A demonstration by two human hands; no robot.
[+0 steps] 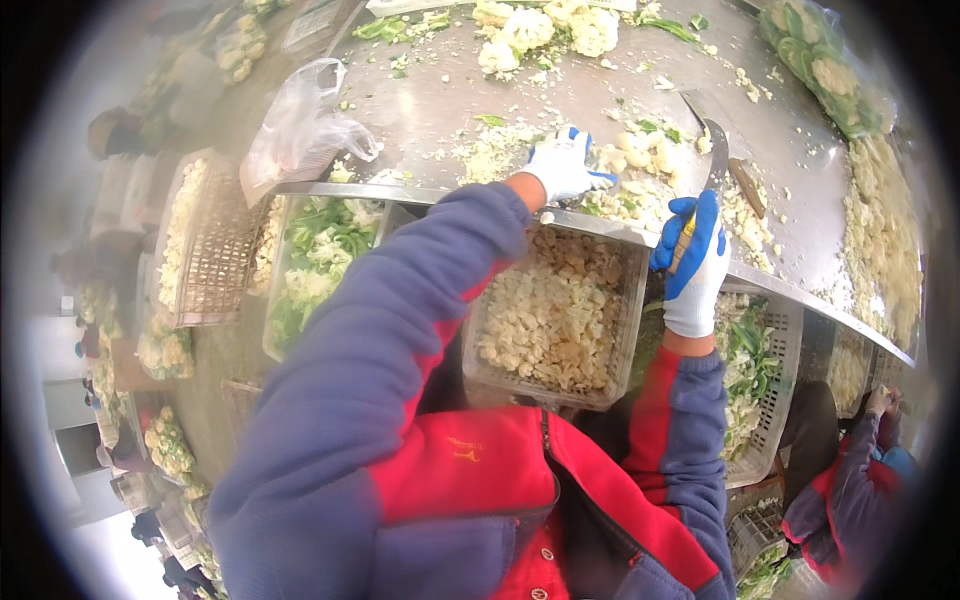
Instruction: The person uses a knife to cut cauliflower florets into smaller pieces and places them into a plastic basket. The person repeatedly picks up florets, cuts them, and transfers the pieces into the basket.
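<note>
My left hand (561, 165), in a white and blue coated glove, lies over the steel table near its front edge, fingers apart. It touches crumbled cauliflower; whether anything is under the palm is hidden. Close to its right lie cut cauliflower pieces (643, 154). My right hand (691, 255), gloved alike, grips the yellowish handle of a knife (718, 154), its curved blade pointing away from me over the table. A brown wooden handle (747, 187) rests just beside that blade. Below the edge, between my arms, a plastic crate (551, 394) holds small florets.
Cauliflower heads (551, 30) sit at the table's far side. A plastic bag (304, 127) is at the left corner. Crates of leaf trimmings (322, 255) and leafy scraps (742, 367) flank me. Bagged cauliflowers (829, 71) lie far right. Another person (862, 480) works at right.
</note>
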